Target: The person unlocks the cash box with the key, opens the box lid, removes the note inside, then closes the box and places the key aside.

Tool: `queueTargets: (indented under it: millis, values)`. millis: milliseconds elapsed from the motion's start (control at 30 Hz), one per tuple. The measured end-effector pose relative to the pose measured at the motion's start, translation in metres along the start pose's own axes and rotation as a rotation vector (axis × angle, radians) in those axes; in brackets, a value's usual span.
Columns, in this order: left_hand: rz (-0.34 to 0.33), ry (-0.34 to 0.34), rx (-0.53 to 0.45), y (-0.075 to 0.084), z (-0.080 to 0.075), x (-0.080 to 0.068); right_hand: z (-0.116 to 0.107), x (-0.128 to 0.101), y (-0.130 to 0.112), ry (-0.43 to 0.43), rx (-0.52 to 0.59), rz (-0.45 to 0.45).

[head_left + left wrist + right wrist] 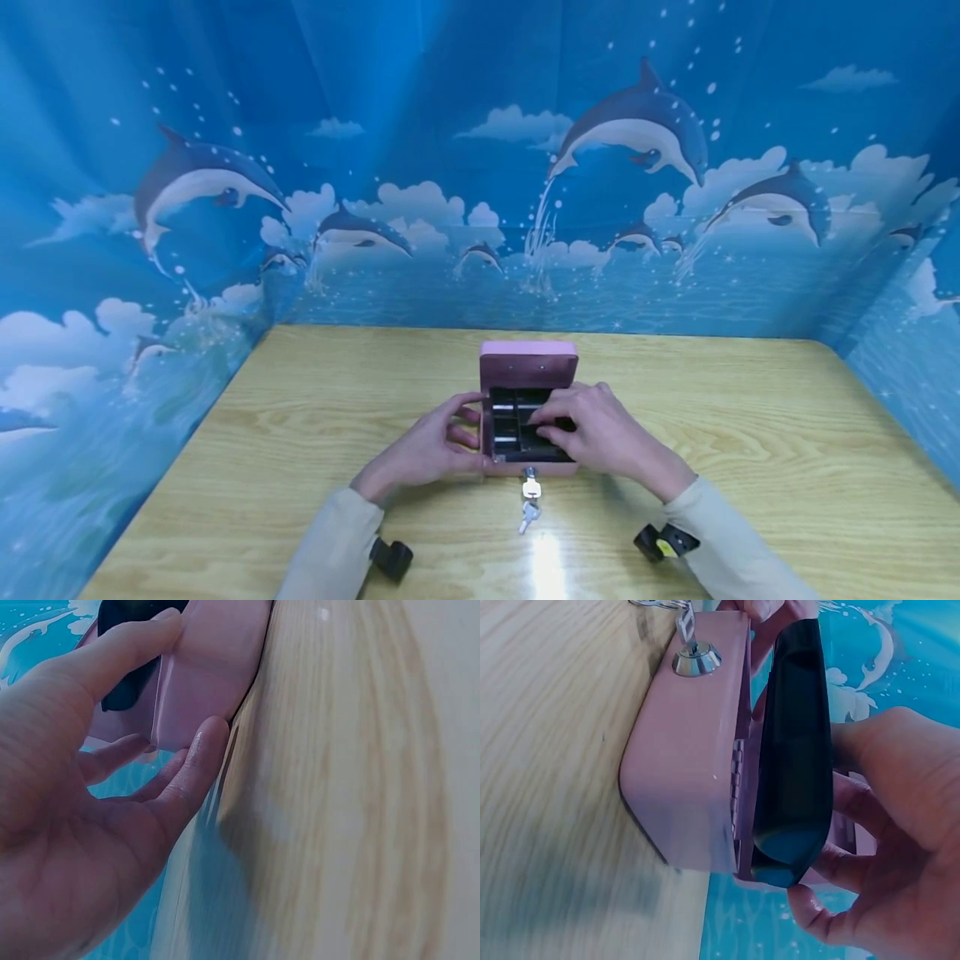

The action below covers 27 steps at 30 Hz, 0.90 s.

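A pink cash box (555,470) stands on the table with its lid (528,370) raised at the back. Its black compartment tray (534,452) shows at the box opening. In the right wrist view the black tray (795,742) is tilted and raised above the box rim, and my right hand (600,429) grips it by its inner side and edge. My left hand (431,446) holds the left side of the box, thumb near the front corner and fingers spread along the wall. A key (532,487) sits in the front lock (697,660), with a second key (529,515) hanging from it.
The box rests on a wood-grain table (337,375). Behind and at both sides hangs a blue curtain (420,283) printed with dolphins. A dark wrist camera (392,558) is worn at the left sleeve, another (666,542) at the right.
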<state>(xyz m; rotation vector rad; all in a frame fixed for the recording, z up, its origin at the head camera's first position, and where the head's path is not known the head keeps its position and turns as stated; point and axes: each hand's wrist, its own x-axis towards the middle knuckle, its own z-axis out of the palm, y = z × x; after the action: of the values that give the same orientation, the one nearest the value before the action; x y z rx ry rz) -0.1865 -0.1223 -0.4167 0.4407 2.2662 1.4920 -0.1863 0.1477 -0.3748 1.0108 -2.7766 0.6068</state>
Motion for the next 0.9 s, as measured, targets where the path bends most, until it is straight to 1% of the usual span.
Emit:
queueTargets:
  millis: [367,733,900]
  values:
    - [0.011,0.003,0.047,-0.001,0.0,0.001,-0.008,-0.016,0.014,0.05,0.009,-0.027]
    - [-0.002,0.001,0.048,0.001,0.0,0.002,-0.012,-0.031,0.022,0.101,-0.022,-0.035]
    - [-0.011,0.0,0.054,0.003,0.0,0.003,-0.015,-0.038,0.025,0.112,-0.014,-0.029]
